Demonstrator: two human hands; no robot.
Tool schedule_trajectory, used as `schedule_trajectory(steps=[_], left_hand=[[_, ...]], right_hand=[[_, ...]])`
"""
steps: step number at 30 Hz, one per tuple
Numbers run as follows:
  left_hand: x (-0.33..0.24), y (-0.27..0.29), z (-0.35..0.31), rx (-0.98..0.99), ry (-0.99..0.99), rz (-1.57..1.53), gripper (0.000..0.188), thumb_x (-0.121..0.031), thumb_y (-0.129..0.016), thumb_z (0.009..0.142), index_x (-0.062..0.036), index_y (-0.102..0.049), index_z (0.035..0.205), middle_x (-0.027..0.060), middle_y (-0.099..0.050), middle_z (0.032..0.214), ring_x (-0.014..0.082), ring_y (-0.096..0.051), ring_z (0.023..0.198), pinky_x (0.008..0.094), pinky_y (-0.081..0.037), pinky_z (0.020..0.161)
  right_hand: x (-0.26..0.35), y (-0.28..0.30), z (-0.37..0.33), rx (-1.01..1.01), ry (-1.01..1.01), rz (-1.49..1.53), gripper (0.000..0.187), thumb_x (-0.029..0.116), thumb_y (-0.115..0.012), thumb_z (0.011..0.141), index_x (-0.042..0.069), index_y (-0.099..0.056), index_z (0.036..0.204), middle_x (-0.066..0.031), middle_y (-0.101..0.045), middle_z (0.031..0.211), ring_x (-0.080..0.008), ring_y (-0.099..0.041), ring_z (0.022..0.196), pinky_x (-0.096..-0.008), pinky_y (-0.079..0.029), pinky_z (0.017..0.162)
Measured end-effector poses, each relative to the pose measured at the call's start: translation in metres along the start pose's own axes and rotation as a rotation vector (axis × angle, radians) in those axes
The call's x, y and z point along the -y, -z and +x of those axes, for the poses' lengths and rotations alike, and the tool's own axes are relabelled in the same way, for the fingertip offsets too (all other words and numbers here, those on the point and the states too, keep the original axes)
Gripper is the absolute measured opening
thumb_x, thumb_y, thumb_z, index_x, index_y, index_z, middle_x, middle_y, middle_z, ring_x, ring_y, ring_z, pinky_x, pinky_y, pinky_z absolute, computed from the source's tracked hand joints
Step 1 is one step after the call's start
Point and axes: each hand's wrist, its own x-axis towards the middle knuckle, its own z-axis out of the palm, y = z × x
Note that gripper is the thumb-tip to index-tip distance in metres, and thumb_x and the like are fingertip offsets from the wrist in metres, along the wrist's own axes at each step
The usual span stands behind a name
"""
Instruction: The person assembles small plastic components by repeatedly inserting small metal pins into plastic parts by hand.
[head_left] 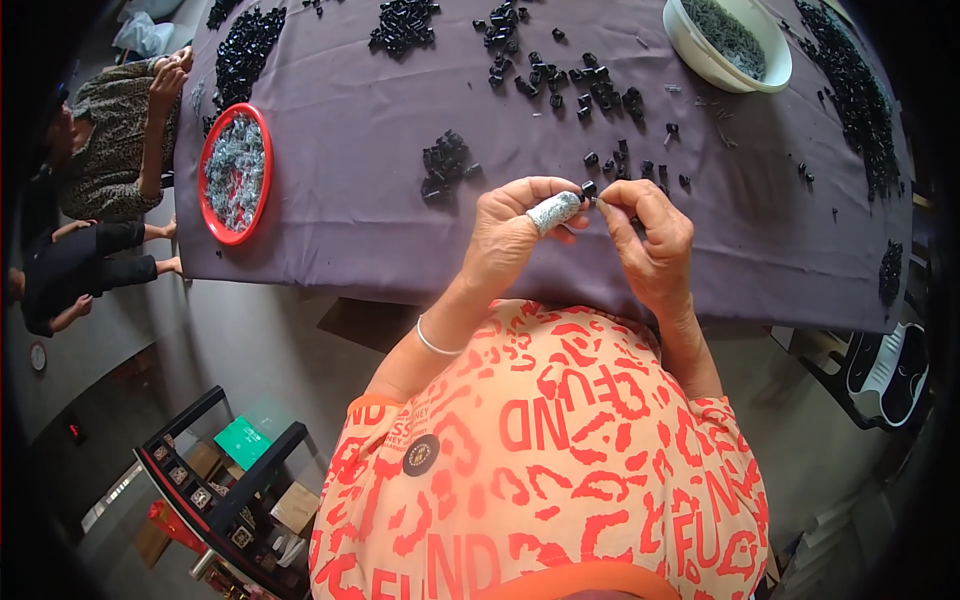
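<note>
My left hand (505, 230) is closed, pinching a small black plastic part (588, 188) between its fingertips. Silvery wrapping (553, 212) covers its thumb. Close against that part, the thumb and forefinger of my right hand (650, 240) are pinched together on a tiny thin piece, mostly hidden by the fingertips. Both hands are above the near edge of a table with a purple-grey cloth (350, 200). Left of my hands lies a small heap of black parts (447, 165). More loose black parts (600, 90) are scattered beyond them.
A red-rimmed basket (266, 190) of thin translucent pieces stands at the left. At the far right is a cream bowl (690, 65) of similar grey pieces. Long piles of black parts (865, 110) line the right side. Another person (120, 130) sits at the left edge.
</note>
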Motion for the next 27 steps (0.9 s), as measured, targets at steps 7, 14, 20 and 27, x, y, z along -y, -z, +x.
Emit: schedule_trajectory(steps=[7, 14, 20, 27], left_hand=[[0.001, -0.004, -0.011, -0.024, -0.11, 0.124, 0.017, -0.004, -0.063, 0.088, 0.003, -0.064, 0.103, 0.0088, -0.068, 0.092, 0.0147, -0.066, 0.08, 0.0249, -0.055, 0.068], [0.004, -0.008, -0.024, -0.117, -0.171, 0.379, 0.014, -0.001, -0.063, 0.087, 0.0022, -0.065, 0.101, 0.0069, -0.068, 0.089, 0.0115, -0.065, 0.079, 0.0224, -0.053, 0.068], [0.007, 0.002, -0.024, -0.04, -0.068, 0.125, 0.014, -0.002, -0.062, 0.087, 0.0029, -0.065, 0.1, 0.0077, -0.067, 0.088, 0.0114, -0.064, 0.075, 0.0224, -0.053, 0.067], [0.011, 0.0, -0.025, -0.044, -0.043, 0.1, 0.017, -0.004, -0.064, 0.086, 0.0013, -0.066, 0.101, 0.0077, -0.068, 0.084, 0.0119, -0.063, 0.073, 0.0243, -0.051, 0.069]], right_hand=[[0.005, -0.005, -0.004, 0.043, 0.061, -0.073, 0.011, -0.007, -0.063, 0.08, -0.001, -0.06, 0.088, -0.01, -0.062, 0.081, -0.0192, -0.061, 0.069, -0.0285, -0.048, 0.063], [0.009, -0.007, -0.01, 0.131, 0.075, -0.167, 0.011, -0.007, -0.063, 0.079, 0.0, -0.06, 0.088, -0.011, -0.062, 0.079, -0.0225, -0.061, 0.069, -0.0296, -0.048, 0.062], [0.01, -0.005, -0.013, 0.178, -0.175, 0.1, 0.011, -0.006, -0.064, 0.079, -0.001, -0.06, 0.088, -0.0072, -0.061, 0.077, -0.0143, -0.059, 0.069, -0.0257, -0.047, 0.064], [0.007, -0.002, -0.015, 0.208, -0.179, 0.112, 0.008, -0.004, -0.066, 0.079, -0.001, -0.061, 0.085, -0.0057, -0.06, 0.075, -0.012, -0.057, 0.068, -0.0243, -0.045, 0.064]])
